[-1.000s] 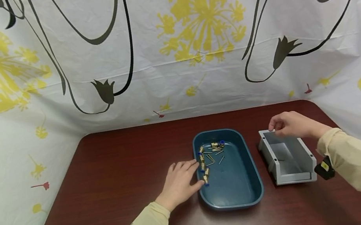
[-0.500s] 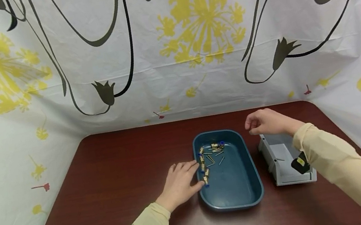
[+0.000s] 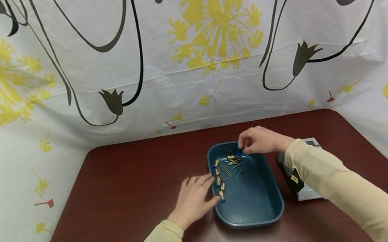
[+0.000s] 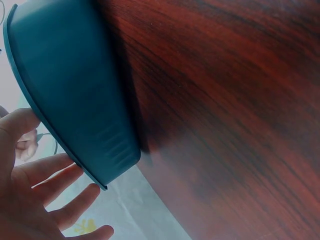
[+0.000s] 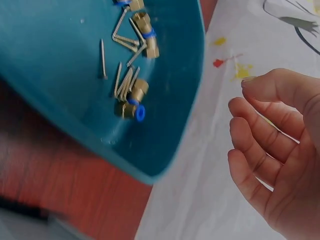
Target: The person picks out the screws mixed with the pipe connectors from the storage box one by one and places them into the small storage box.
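Observation:
A dark teal tray (image 3: pixel 255 200) holds several brass fittings with blue collars (image 3: pixel 217 172) and several thin screws (image 3: pixel 238 173). My left hand (image 3: pixel 193 200) rests its thumb and fingertips on the tray's left rim; the left wrist view shows these fingers (image 4: pixel 52 167) extended along the lip. Over the far right corner of the tray hovers my right hand (image 3: pixel 262 140), its fingers loosely bent. In the right wrist view nothing sits between that hand's thumb and fingers (image 5: pixel 242 132), and fittings (image 5: pixel 139 90) and screws (image 5: pixel 103 60) lie inside the tray nearby.
Right of the tray stands a grey open-topped bin (image 3: pixel 309 194), largely covered by the right forearm (image 3: pixel 343 181). A dark red-brown wooden table (image 3: pixel 121 193) carries everything. A white patterned cloth (image 3: pixel 153 59) hangs behind the table's far edge.
My right hand has moved left from above the grey bin, across the gap, to the tray's far right corner. The left hand stays at the rim.

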Demonstrator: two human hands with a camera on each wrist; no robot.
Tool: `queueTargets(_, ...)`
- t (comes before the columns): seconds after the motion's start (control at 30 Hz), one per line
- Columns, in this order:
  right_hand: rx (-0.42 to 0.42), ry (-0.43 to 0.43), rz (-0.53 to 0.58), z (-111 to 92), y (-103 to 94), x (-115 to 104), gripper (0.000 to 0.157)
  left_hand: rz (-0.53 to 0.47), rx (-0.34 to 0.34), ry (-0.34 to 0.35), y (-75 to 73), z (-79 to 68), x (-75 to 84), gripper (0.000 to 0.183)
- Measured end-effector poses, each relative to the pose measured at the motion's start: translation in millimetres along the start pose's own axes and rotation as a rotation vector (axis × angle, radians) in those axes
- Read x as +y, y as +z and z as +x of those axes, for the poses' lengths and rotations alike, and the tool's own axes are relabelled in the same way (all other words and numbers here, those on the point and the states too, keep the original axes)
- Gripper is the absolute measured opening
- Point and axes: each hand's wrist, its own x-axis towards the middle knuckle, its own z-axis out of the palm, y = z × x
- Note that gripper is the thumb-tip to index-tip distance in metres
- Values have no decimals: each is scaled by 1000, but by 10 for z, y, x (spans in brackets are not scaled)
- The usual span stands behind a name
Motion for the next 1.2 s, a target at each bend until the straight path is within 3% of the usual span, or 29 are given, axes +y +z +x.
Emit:
queueTargets(0.57, -57, -12, 64, 274, 398, -146, 8, -5, 9, 5, -3, -7, -6, 54)
queueTargets(1.2, -120, 54, 116, 358, 840, -11, 13, -1, 2, 2, 9, -6, -4, 54)
